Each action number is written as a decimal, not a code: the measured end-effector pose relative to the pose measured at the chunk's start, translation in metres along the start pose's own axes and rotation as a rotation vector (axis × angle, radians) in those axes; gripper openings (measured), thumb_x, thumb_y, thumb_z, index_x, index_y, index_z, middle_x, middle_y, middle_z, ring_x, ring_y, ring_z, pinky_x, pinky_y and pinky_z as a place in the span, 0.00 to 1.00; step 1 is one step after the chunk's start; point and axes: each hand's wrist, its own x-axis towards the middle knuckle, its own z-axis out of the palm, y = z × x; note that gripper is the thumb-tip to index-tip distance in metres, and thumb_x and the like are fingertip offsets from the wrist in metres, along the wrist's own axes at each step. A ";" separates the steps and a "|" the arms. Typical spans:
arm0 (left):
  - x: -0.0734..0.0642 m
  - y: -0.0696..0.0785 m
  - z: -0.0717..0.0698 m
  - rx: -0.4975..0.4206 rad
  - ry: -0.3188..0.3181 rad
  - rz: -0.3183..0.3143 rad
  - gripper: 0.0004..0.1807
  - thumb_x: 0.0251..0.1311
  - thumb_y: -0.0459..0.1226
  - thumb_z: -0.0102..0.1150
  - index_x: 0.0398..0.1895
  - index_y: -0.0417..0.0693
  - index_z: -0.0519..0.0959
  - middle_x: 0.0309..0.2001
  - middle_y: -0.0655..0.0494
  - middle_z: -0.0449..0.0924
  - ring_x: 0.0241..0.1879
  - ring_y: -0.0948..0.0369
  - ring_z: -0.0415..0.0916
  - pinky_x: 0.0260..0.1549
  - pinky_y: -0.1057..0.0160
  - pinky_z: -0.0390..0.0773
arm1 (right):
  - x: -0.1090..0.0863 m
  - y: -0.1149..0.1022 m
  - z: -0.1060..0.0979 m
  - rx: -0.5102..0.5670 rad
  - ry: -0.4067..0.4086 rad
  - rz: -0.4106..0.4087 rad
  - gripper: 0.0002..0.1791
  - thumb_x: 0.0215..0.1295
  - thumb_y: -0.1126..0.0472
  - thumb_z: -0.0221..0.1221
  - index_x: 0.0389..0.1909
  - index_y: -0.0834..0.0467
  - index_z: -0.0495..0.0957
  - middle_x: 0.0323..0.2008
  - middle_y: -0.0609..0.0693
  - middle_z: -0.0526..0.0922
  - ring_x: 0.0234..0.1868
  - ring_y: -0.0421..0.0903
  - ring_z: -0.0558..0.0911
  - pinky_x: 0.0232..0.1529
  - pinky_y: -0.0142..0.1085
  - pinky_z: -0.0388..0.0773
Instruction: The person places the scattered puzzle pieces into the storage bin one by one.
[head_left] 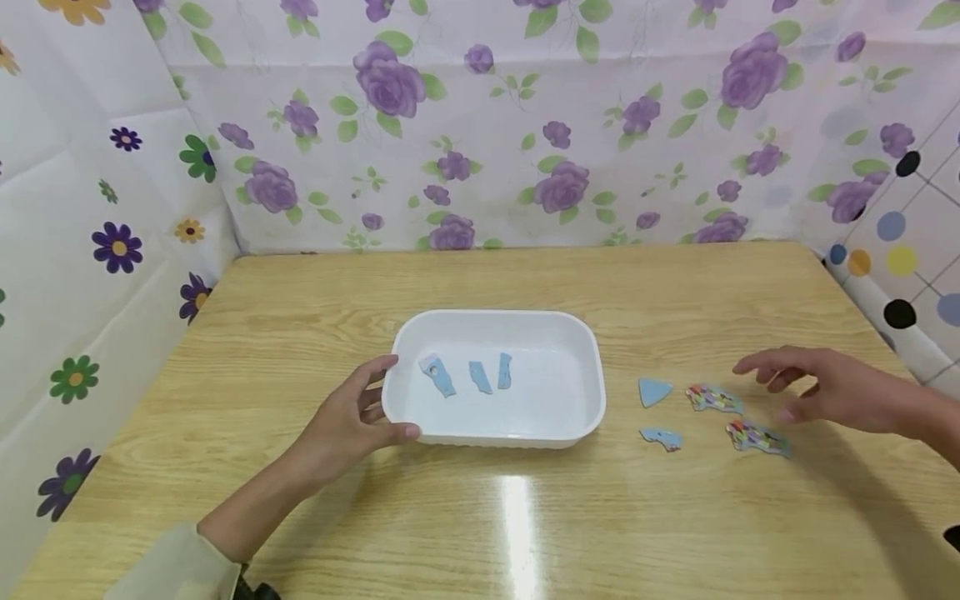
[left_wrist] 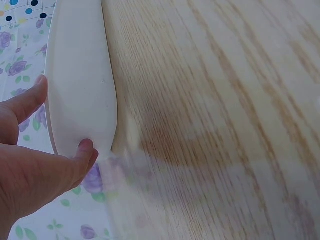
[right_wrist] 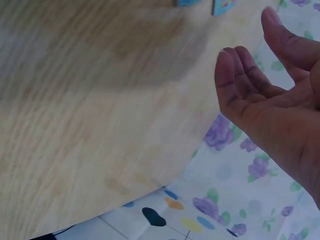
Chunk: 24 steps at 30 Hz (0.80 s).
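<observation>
A white plastic tub [head_left: 491, 437] stands mid-table, with three light-blue puzzle pieces inside: one with a pale end [head_left: 438, 375], a middle one [head_left: 481, 377] and a narrow one [head_left: 505, 372]. My left hand [head_left: 352, 414] grips its left end, thumb at the near corner and fingers around the side; the left wrist view shows that hand [left_wrist: 45, 170] on the tub wall [left_wrist: 82, 75]. My right hand [head_left: 832, 387] hovers with bent fingers, holding nothing, beside two multicoloured puzzle pieces, a far one [head_left: 714, 398] and a near one [head_left: 758, 438].
Left of those lie a plain blue triangular piece [head_left: 655, 391] and a small blue piece [head_left: 662, 438]. Flowered cloth [head_left: 480, 150] rises behind the wooden table [head_left: 315, 292], with more patterned sheeting [head_left: 97, 317] along the left.
</observation>
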 end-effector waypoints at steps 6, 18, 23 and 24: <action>-0.001 0.001 -0.001 -0.006 -0.011 0.002 0.54 0.49 0.39 0.74 0.75 0.46 0.49 0.70 0.43 0.56 0.63 0.44 0.67 0.52 0.62 0.79 | -0.009 0.014 0.014 0.113 -0.070 -0.083 0.31 0.58 0.63 0.66 0.63 0.57 0.70 0.50 0.49 0.72 0.49 0.28 0.71 0.35 0.33 0.80; -0.002 0.002 -0.001 -0.002 -0.009 0.013 0.54 0.49 0.39 0.74 0.75 0.46 0.49 0.70 0.43 0.56 0.64 0.45 0.66 0.52 0.63 0.78 | -0.019 0.027 0.037 0.110 -0.013 -0.222 0.32 0.51 0.71 0.68 0.60 0.55 0.74 0.51 0.43 0.63 0.41 0.34 0.64 0.28 0.29 0.66; -0.001 0.002 -0.001 0.001 -0.009 0.003 0.54 0.49 0.39 0.74 0.75 0.46 0.49 0.70 0.43 0.56 0.64 0.44 0.66 0.52 0.62 0.78 | -0.020 0.030 0.042 0.070 0.052 -0.185 0.32 0.49 0.69 0.70 0.58 0.54 0.76 0.50 0.43 0.63 0.41 0.36 0.63 0.31 0.28 0.63; -0.001 0.003 0.000 0.000 -0.011 0.002 0.54 0.49 0.39 0.74 0.75 0.46 0.49 0.70 0.43 0.56 0.64 0.44 0.66 0.52 0.62 0.78 | -0.021 0.030 0.042 0.058 0.065 -0.175 0.32 0.49 0.67 0.70 0.58 0.53 0.76 0.50 0.43 0.64 0.42 0.35 0.64 0.33 0.27 0.64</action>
